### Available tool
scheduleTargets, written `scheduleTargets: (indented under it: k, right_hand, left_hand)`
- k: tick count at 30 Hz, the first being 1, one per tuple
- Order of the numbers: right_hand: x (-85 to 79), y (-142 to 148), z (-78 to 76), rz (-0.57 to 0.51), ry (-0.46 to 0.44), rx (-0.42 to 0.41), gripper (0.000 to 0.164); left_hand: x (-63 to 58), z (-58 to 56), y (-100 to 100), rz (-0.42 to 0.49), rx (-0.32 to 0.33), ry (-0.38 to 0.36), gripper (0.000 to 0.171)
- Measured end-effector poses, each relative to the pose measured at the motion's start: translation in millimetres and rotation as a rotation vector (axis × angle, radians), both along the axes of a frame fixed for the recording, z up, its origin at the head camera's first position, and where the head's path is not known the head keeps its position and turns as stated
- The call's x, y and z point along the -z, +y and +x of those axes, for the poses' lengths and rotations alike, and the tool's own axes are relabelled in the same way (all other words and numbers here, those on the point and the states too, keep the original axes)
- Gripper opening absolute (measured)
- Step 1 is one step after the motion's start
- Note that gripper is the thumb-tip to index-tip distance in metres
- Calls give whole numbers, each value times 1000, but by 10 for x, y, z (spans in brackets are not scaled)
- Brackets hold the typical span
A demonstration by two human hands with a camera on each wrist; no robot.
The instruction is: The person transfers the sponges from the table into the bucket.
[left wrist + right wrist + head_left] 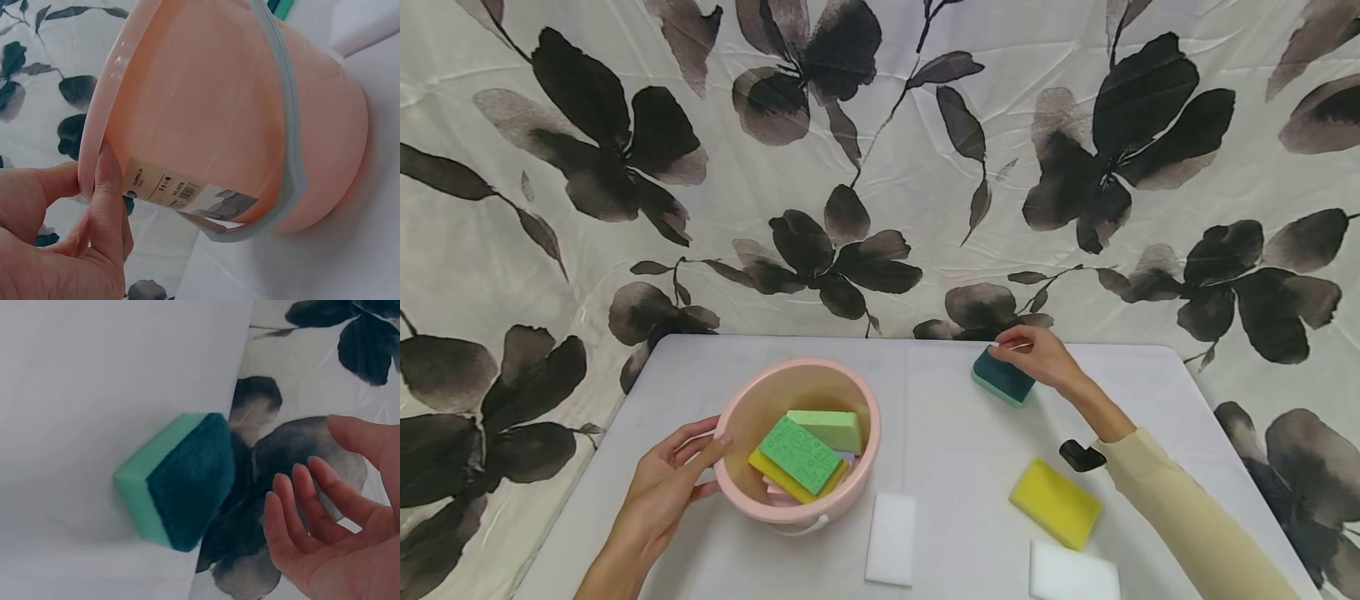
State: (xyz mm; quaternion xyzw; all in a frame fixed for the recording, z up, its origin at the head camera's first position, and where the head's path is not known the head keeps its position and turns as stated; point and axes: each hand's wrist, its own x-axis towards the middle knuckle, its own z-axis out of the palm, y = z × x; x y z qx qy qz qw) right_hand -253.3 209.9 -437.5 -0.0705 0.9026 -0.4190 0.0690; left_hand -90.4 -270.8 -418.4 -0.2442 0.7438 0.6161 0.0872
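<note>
My left hand (664, 482) pinches the rim of a pink bucket (850, 492), thumb on one side and fingers on the other. In the left wrist view a label (181, 190) shows on the bucket's outer wall, beside its pale handle (290, 125). Inside lie a green dotted sponge (801, 454), a lighter green sponge (829, 430) and a yellow sponge (782, 478), with pink and purple pieces partly hidden beneath. Over at the back, my right hand (1039, 357) hovers by a teal-topped scrub sponge (190, 481). Its fingers are loosely bent and apart from the sponge in the right wrist view.
On the white table (955, 500) a yellow sponge (1056, 502) lies to the right. Nearer the front are a white sponge block (1073, 572) and a narrow white block (891, 540) beside the bucket. A floral curtain (925, 167) hangs behind the table.
</note>
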Motion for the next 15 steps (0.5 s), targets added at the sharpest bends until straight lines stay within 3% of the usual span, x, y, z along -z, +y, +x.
scheduleTargets:
  k: [15]
  right_hand:
    - [336,269,-238,-2,-66,69,48]
  left_hand:
    - [-19,-10,103,2,-29,1,71]
